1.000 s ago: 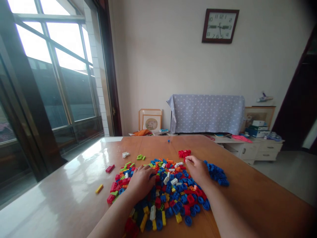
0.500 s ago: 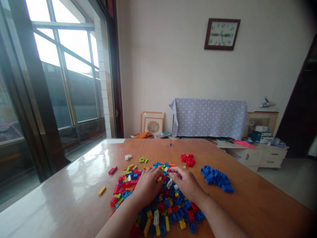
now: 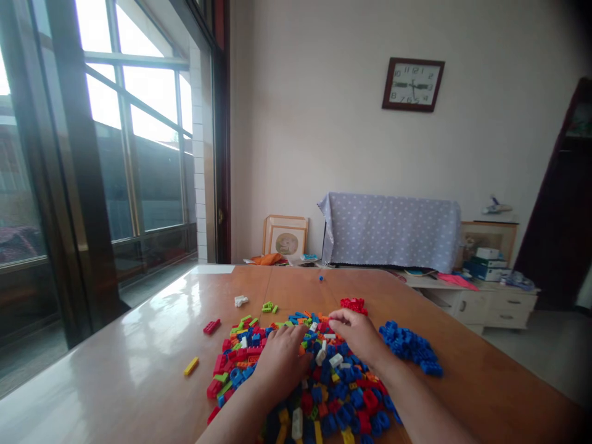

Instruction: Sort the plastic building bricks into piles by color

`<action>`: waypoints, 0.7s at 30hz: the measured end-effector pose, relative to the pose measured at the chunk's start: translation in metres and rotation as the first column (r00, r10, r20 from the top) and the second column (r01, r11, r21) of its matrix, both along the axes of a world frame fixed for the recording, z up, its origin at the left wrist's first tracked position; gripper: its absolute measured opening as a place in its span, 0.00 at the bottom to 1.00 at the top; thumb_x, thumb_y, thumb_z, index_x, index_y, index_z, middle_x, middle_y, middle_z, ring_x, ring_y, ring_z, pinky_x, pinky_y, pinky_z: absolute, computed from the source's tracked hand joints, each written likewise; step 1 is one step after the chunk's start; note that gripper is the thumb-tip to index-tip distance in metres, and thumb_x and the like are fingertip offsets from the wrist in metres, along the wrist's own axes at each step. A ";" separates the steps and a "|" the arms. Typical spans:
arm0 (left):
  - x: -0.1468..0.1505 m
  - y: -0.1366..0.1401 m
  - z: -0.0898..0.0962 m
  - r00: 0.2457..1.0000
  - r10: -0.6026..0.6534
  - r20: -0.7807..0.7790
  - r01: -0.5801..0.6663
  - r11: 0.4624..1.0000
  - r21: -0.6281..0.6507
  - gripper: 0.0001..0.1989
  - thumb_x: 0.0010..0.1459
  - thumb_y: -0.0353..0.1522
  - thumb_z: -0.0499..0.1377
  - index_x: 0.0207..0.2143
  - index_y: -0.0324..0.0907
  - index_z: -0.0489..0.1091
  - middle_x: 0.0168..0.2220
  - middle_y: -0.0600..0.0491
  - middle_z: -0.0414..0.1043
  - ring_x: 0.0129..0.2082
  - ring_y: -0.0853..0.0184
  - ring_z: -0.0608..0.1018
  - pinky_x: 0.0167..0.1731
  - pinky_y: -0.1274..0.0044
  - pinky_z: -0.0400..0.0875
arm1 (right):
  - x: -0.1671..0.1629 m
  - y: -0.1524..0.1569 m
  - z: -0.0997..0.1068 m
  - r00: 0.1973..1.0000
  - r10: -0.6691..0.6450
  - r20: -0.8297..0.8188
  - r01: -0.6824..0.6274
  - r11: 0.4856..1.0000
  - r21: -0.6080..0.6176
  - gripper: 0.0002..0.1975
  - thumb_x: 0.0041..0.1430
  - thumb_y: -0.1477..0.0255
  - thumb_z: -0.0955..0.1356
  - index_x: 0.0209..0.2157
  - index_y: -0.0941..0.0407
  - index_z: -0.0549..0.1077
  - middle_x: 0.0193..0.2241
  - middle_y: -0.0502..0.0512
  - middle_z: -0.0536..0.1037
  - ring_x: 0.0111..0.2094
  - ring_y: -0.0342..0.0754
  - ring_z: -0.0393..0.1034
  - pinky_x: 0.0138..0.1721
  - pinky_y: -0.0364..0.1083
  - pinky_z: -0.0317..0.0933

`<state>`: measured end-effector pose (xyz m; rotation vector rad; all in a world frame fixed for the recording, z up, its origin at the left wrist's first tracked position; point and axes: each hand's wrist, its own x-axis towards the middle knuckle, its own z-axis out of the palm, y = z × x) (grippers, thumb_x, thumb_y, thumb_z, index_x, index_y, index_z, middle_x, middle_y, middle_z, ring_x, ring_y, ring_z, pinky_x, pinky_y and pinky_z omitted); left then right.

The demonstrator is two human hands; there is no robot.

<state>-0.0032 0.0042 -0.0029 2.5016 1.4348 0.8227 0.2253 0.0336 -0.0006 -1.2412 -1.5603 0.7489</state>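
Bricks of many colours lie in a broad loose pile (image 3: 319, 391) in front of me. My left hand (image 3: 284, 357) rests over the left-centre of this pile, palm down, fingers apart and slightly bent, touching bricks; what lies beneath the palm is hidden. My right hand (image 3: 354, 330) is above the far right part of the pile. Its thumb and forefinger are pinched at what looks like a small red brick (image 3: 332, 323), mostly covered by the fingers. White bricks (image 3: 336, 361) lie between the hands. Just beyond the right hand sits a red brick cluster (image 3: 354, 305).
Blue bricks (image 3: 409, 346) form a heap at the right. Green bricks (image 3: 268, 307), white pieces (image 3: 241, 301), a red brick (image 3: 211, 327) and a yellow brick (image 3: 191, 366) lie apart on the wooden table (image 3: 152, 382). A tiny blue piece (image 3: 320, 279) is near the far edge.
My right hand has moved a little right, towards the red cluster, with its fingertips still together. My left hand stays over the pile, its thumb farther from the fingers. The camera view has tilted slightly up.
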 end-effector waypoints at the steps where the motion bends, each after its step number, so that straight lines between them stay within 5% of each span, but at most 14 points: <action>1: -0.002 0.001 0.000 0.999 0.014 -0.029 -0.014 1.000 0.000 0.20 0.60 0.34 0.60 0.56 0.48 0.69 0.51 0.48 0.76 0.52 0.54 0.75 0.51 0.67 0.66 | 0.011 0.010 0.001 0.994 -0.097 0.041 0.096 0.995 0.013 0.18 0.57 0.57 0.70 0.40 0.57 0.81 0.36 0.57 0.84 0.38 0.52 0.77 0.41 0.46 0.69; 4: -0.006 0.001 0.003 0.996 0.046 -0.080 -0.046 0.999 0.002 0.16 0.62 0.36 0.58 0.52 0.48 0.72 0.49 0.48 0.76 0.51 0.53 0.75 0.50 0.65 0.66 | 0.045 0.041 0.000 0.952 -0.278 0.130 0.280 0.960 -0.003 0.17 0.56 0.60 0.67 0.40 0.56 0.80 0.37 0.56 0.84 0.38 0.51 0.77 0.38 0.44 0.67; 9: -0.006 -0.001 0.006 0.994 0.026 -0.109 -0.025 1.000 0.012 0.10 0.63 0.37 0.57 0.45 0.48 0.74 0.45 0.49 0.76 0.47 0.54 0.75 0.46 0.67 0.66 | 0.084 0.076 -0.017 0.864 -0.411 0.289 0.448 0.891 -0.071 0.11 0.51 0.66 0.68 0.32 0.55 0.81 0.26 0.53 0.82 0.28 0.48 0.73 0.28 0.43 0.58; 15: -0.007 0.005 0.001 0.994 0.024 -0.102 -0.024 1.000 0.004 0.08 0.62 0.36 0.58 0.43 0.48 0.74 0.44 0.49 0.75 0.47 0.54 0.74 0.46 0.67 0.65 | 0.090 0.097 -0.030 0.791 -0.442 0.424 0.525 0.846 -0.097 0.05 0.46 0.71 0.70 0.20 0.54 0.77 0.16 0.50 0.76 0.24 0.47 0.70 0.25 0.43 0.51; 21: -0.008 0.006 0.000 0.996 0.026 -0.082 -0.027 1.000 -0.014 0.07 0.63 0.35 0.56 0.40 0.48 0.74 0.43 0.49 0.74 0.46 0.56 0.74 0.47 0.68 0.65 | 0.091 0.106 -0.026 0.787 -0.454 0.419 0.535 0.840 -0.094 0.07 0.49 0.68 0.70 0.29 0.53 0.81 0.20 0.51 0.80 0.25 0.48 0.72 0.26 0.42 0.54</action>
